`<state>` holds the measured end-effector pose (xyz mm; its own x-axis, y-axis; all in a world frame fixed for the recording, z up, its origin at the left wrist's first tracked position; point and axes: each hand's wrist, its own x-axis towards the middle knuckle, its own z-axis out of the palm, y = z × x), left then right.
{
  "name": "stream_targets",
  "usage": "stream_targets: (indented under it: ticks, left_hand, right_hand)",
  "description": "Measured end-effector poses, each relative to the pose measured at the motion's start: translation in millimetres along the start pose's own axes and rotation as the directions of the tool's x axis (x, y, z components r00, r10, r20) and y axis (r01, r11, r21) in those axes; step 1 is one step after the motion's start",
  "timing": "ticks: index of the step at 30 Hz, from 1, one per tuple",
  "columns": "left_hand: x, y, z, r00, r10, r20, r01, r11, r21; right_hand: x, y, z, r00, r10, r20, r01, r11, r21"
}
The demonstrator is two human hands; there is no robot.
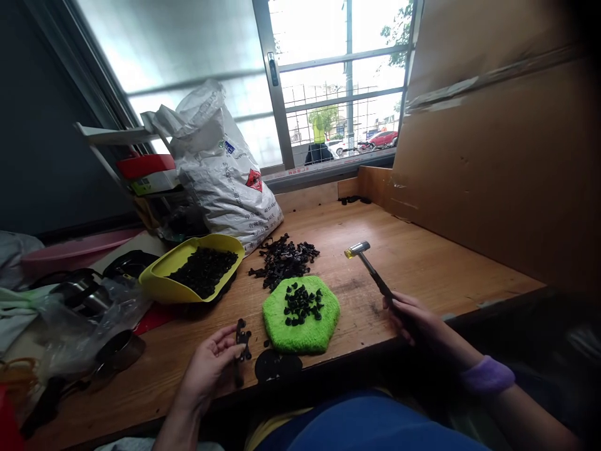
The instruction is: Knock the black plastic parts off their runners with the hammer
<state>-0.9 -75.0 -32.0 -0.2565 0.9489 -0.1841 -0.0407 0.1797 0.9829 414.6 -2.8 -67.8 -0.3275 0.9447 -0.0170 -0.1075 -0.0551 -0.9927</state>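
My left hand (211,366) pinches a small black rubber-looking strip with knobs (243,341) near the table's front edge. In my right hand (416,316) is a hammer (378,279), gripped by its dark handle; its metal head has a yellow face and is raised above the table. Between my hands lies a bright green fuzzy pad (277,322) bearing a heap of small black cone-like pieces (300,304). Just behind the pad is a loose pile of black parts (288,257). A flat black disc (278,366) lies at the table edge in front of the pad.
A yellow scoop-shaped tray (162,285) full of black pieces stands left, before a large white sack (220,169). Metal cups (119,351) and plastic bags crowd the far left. A tall cardboard sheet (479,156) borders the right side. A few black pieces (354,200) lie at the back.
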Motion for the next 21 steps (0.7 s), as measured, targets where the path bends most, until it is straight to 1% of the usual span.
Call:
stream_targets:
  ticks: [3, 5, 8, 10, 13, 18, 21]
  left_hand:
    - [2.0, 12.0, 17.4, 0.998, -0.038, -0.041, 0.029, 0.98, -0.196]
    - [6.2, 16.4, 35.7, 0.998, -0.065, -0.008, 0.06, 0.953, -0.297]
    - [14.7, 16.2, 63.1, 0.993, -0.088, 0.078, 0.111, 0.921, -0.374]
    - [19.9, 12.6, 75.4, 0.991, -0.096, 0.093, 0.124, 0.915, -0.384]
    - [25.0, 6.4, 82.3, 0.993, -0.099, 0.064, 0.116, 0.914, -0.39]
    - [25.9, 3.3, 83.2, 0.996, -0.088, 0.031, 0.093, 0.911, -0.403]
    - [24.8, 3.3, 86.6, 0.996, -0.082, -0.032, 0.062, 0.916, -0.397]
  right_hand:
    - [0.6, 0.6, -0.5, 1.0, -0.014, 0.01, 0.015, 1.0, -0.011]
    - [1.4, 0.8, -1.0, 1.0, -0.021, 0.016, 0.021, 1.0, -0.015]
    - [2.2, 1.4, -1.6, 1.0, -0.027, 0.015, 0.027, 1.0, -0.015]
    - [1.9, 1.9, -2.1, 0.999, -0.038, 0.021, 0.038, 0.999, -0.011]
    - [0.6, 2.3, -2.4, 0.998, -0.045, 0.032, 0.046, 0.999, -0.01]
    - [-1.4, 1.8, -1.3, 0.999, -0.038, 0.016, 0.038, 0.999, -0.018]
    - [-1.3, 1.1, -1.0, 1.0, -0.025, 0.002, 0.025, 0.999, -0.024]
